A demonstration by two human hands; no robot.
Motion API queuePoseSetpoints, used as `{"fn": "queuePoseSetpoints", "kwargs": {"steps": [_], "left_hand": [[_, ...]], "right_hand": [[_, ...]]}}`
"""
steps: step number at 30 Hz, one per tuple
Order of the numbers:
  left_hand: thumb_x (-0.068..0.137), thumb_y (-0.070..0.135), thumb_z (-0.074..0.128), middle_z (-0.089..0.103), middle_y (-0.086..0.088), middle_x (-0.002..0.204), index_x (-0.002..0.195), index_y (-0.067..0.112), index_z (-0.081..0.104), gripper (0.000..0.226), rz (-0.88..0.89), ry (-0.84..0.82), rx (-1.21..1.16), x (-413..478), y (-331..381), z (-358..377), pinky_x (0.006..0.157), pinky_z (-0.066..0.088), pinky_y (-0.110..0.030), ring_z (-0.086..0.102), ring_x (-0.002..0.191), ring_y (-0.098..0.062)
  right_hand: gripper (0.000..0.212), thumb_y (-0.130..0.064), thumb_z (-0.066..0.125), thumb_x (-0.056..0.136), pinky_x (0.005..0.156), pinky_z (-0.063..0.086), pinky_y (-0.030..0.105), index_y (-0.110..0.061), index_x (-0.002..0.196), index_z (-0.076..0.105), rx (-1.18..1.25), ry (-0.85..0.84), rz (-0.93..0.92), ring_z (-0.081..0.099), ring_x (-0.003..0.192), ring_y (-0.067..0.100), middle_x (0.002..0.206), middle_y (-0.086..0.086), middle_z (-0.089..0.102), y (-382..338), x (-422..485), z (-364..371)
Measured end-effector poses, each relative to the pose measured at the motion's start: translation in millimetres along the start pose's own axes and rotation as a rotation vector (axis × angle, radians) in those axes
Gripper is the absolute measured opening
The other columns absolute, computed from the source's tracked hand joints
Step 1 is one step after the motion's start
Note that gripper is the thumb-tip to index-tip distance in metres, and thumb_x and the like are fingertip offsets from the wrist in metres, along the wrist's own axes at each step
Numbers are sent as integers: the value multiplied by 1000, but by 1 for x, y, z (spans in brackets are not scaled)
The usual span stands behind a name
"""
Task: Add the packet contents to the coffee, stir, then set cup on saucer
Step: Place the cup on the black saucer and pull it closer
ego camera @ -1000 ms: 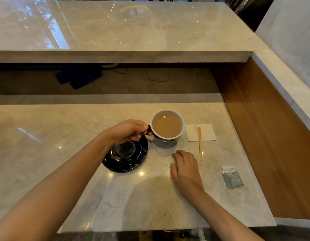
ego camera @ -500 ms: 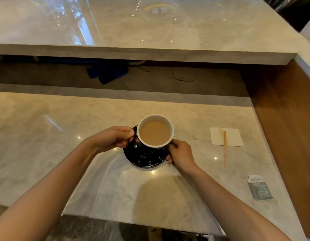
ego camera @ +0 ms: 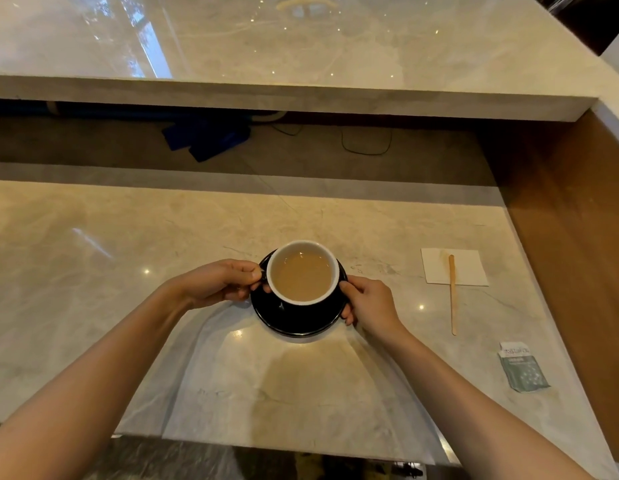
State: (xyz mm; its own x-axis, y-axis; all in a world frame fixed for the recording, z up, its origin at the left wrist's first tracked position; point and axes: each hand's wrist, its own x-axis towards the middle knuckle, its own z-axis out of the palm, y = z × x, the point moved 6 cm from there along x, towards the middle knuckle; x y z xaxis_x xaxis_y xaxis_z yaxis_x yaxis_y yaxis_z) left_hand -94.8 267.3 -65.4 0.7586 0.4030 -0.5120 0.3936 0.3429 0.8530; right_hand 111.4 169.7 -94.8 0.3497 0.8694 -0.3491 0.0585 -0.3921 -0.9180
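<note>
A dark cup (ego camera: 303, 273) with a white inside, full of light brown coffee, stands on a black saucer (ego camera: 297, 323) in the middle of the marble counter. My left hand (ego camera: 219, 282) pinches the cup's handle on the left side. On the right, my right hand (ego camera: 368, 303) grips the saucer's rim with its fingers curled under the edge. A torn grey-green packet (ego camera: 523, 367) lies flat near the counter's right edge. The wooden stir stick (ego camera: 452, 294) lies with its top end on a white napkin (ego camera: 453, 266).
The marble counter (ego camera: 128, 258) ends in a wooden side wall (ego camera: 575, 237) on the right. A higher marble shelf (ego camera: 301, 46) runs across the back. Under it lie a blue cloth (ego camera: 207, 138) and a black cable (ego camera: 367, 143).
The cup went from the counter beside the saucer onto the saucer, carried by my left hand. My right hand left the counter and took the saucer's rim. The camera view shifted left.
</note>
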Motion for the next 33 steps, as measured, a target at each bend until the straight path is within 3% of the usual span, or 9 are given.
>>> {"fn": "queuePoseSetpoints", "kwargs": {"steps": [4,8,11,14,16,18,21,27,33], "left_hand": [[85,19,57,55,9,58,74,6,49,19,-58,-32,51,1,-1,-6,46,29,-14,35,48,-5],[82,25,51,44,-6,70,78,7,55,19,-127,-1,160,1,1,-13,52,31,-18,35,56,-10],[81,30,57,53,-12,76,91,4,60,27,-128,25,319,-3,5,-14,57,43,-22,45,60,-13],[87,20,61,67,-7,92,111,19,58,24,-46,149,512,-7,10,-15,68,53,-24,60,66,-14],[87,12,61,68,4,99,123,33,48,44,69,236,688,-8,17,-9,70,53,-21,63,66,-13],[87,10,61,66,5,101,129,37,41,54,146,281,837,-5,18,-5,73,54,-28,62,67,-15],[88,8,59,66,-2,100,132,30,44,52,144,304,847,-3,16,-9,70,55,-31,62,71,-18],[88,6,58,63,-5,120,131,19,48,47,138,296,906,1,22,-10,90,49,-38,59,99,-22],[89,7,56,60,-4,124,133,21,46,47,102,279,912,4,22,-10,90,48,-33,57,104,-21]], "right_hand": [[23,-10,48,92,38,41,21,-10,88,71,-9,-1,-7,46,33,14,43,7,52,-1,0,0],[24,-9,48,92,37,40,21,-9,88,71,-12,-2,-24,46,32,15,44,10,52,-2,0,-1],[24,-9,48,92,37,40,21,-8,86,71,-16,0,-26,46,32,16,43,10,52,-3,-1,0],[24,-10,48,92,38,41,21,-12,85,71,-24,1,-35,46,33,16,43,9,52,-4,-2,0],[23,-11,48,92,39,42,21,-13,86,71,-48,2,-42,47,33,16,44,9,53,-5,-2,-1],[23,-11,48,93,41,44,22,-12,89,71,-66,3,-47,48,33,16,45,11,54,-4,-2,-1],[23,-12,50,92,46,45,27,-17,86,72,-63,6,-50,48,34,16,44,9,54,-5,-2,-1],[25,-12,50,92,45,45,26,-24,84,70,-76,0,-49,48,34,14,45,9,55,-7,-2,-1],[24,-12,50,92,40,44,20,-23,88,71,-79,-3,-51,48,33,12,45,8,55,-8,-2,-2]]}}
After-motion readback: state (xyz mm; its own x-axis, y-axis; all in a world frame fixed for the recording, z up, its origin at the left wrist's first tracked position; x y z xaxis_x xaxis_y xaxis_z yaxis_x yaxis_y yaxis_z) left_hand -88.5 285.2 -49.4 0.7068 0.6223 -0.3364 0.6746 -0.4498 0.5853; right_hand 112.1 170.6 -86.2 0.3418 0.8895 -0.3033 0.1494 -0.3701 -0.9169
